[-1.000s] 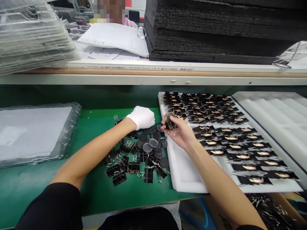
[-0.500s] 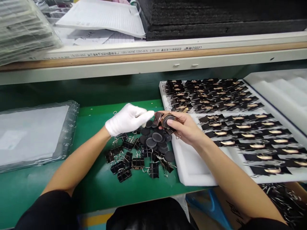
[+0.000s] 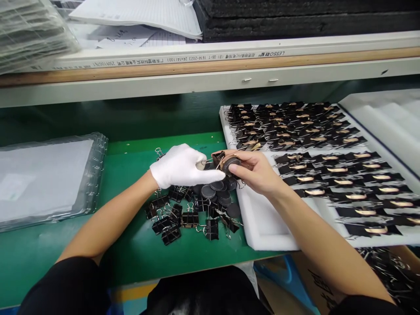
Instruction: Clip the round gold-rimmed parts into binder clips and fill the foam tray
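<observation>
The bare fingers of the right hand (image 3: 259, 173) grasp a dark disc (image 3: 232, 161), thumb on its face, at the left edge of the white tray (image 3: 264, 225); the gloved fingers of the left hand (image 3: 182, 167), farther left of the tray, hold a binder clip (image 3: 218, 156) by its wire handles, beside the disc. Whether the clip bites the disc cannot be made out. Left of the tray, loose discs (image 3: 208, 191) and loose clips (image 3: 189, 219) lie heaped on the green surface (image 3: 131, 249); rows of clips (image 3: 356, 197) with pale pieces lie on the tray. A ridged white panel (image 3: 390, 109) adjoins its right side, clear plastic covers (image 3: 39, 175) lie well left of it, and beyond its far edge runs a shelf (image 3: 147, 91) bearing black foam (image 3: 295, 19)
</observation>
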The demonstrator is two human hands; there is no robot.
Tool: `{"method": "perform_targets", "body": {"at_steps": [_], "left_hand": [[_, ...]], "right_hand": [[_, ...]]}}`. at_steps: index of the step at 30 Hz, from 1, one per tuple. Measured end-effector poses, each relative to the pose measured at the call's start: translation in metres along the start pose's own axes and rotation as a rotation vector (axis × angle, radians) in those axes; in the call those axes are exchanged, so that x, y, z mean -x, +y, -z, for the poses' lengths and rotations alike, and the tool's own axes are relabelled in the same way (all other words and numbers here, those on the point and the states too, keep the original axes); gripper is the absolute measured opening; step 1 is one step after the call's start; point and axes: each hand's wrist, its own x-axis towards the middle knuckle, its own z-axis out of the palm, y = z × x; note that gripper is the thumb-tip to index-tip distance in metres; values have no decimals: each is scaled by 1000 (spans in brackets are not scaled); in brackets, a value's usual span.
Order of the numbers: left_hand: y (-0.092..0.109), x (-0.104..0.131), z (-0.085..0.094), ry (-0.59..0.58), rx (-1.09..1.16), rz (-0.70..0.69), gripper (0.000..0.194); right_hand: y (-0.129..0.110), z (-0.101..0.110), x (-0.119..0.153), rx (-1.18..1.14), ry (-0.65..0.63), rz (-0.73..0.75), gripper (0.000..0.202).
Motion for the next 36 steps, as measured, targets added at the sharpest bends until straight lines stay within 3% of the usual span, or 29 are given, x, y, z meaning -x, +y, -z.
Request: {"method": "perform_targets", "body": {"at_steps": [4,8,14,17,20,27,36], "left_hand": [[-1,-1,-5,121,-146,-20,58],[-7,0,-4,176,-140,-67,55],[-1,4,-11,16,2,-234,55],[5,5,-21,26,-49,-328,55],[9,5,-27,38,-129,-370,57],[11,8,-27,5,-184,-455,59],[18,10,-30,-61,-238,-434,60]], "right_hand": [[3,2,1,-86,8,-37,28],[-14,14,2,-55,23,-93,34],[-34,43,5,381,-130,-48,23],[-33,50,6,460,-283,-49,24],[-31,52,7,545,-348,7,21],[-35,52,10,565,-385,94,16],[-38,50,11,568,-442,49,12]]}}
